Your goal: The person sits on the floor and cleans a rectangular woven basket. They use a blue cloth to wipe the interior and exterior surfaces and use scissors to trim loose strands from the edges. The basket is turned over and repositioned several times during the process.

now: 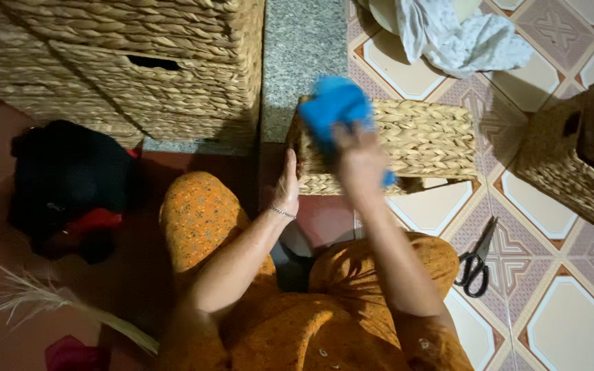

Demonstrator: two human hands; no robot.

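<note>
Clamped on blue cloth point(337, 104): right hand point(359, 161), fingers closed around its lower end, cloth pressed to top of small woven basket point(424, 144). Left hand point(287, 182) flat and open against basket's left end, bracing, holding nothing. Basket directly under and ahead of both hands, long axis running left-right, most of it stretching right of the grip; right hand nearer that span. Scissors point(476, 260) on tiled floor point(572, 323), well right. Large woven crates point(139, 62) upper left, another point(579, 158) far right, white fabric point(462, 34) above.

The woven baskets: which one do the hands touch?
The small basket in the middle, before the knees: left hand on its side, right hand pressing a blue cloth on it.
</note>
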